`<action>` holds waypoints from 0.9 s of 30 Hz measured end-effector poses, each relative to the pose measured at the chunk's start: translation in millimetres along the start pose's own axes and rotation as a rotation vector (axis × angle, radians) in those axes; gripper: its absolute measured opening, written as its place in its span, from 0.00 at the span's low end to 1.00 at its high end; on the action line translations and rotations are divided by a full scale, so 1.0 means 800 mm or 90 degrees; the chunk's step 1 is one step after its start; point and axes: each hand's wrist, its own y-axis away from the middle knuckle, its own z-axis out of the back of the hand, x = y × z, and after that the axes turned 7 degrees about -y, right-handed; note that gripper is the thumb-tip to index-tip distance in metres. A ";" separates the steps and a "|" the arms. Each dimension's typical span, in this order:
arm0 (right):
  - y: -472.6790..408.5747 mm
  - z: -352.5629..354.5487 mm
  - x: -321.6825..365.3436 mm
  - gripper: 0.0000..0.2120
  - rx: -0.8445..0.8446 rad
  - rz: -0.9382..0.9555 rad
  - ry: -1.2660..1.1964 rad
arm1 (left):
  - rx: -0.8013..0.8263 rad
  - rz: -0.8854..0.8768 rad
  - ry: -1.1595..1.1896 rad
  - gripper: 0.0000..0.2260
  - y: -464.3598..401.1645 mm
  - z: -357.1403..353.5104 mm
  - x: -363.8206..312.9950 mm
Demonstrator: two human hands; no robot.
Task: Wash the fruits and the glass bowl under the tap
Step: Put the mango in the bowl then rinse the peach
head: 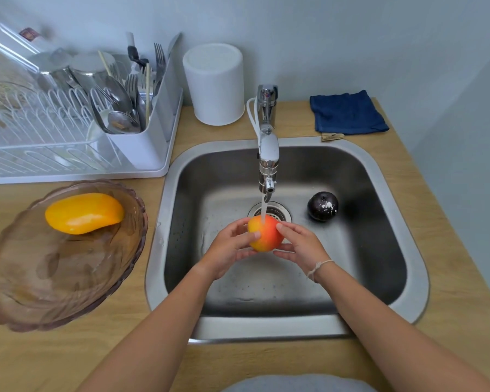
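Head view: at centre frame, over the sink, both hands cup a red-yellow fruit under the tap stream. The left hand and right hand pinch it from either side. This looks like the fruit-rinsing step. Next likely: the dark fruit right of the drain, then the yellow fruit in the glass bowl on the tabletop, lower left.
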 end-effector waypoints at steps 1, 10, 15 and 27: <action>0.000 0.001 0.000 0.12 -0.003 -0.002 -0.001 | 0.006 -0.007 -0.017 0.19 0.000 -0.001 0.000; 0.003 0.001 -0.001 0.14 0.003 0.149 0.117 | -0.022 0.016 0.001 0.14 0.002 -0.001 -0.003; 0.003 -0.001 -0.004 0.14 0.029 0.185 0.128 | -0.044 0.014 -0.018 0.17 0.003 -0.001 -0.004; 0.002 0.000 0.000 0.14 0.029 -0.042 0.010 | -0.004 -0.022 0.030 0.14 0.004 0.002 -0.004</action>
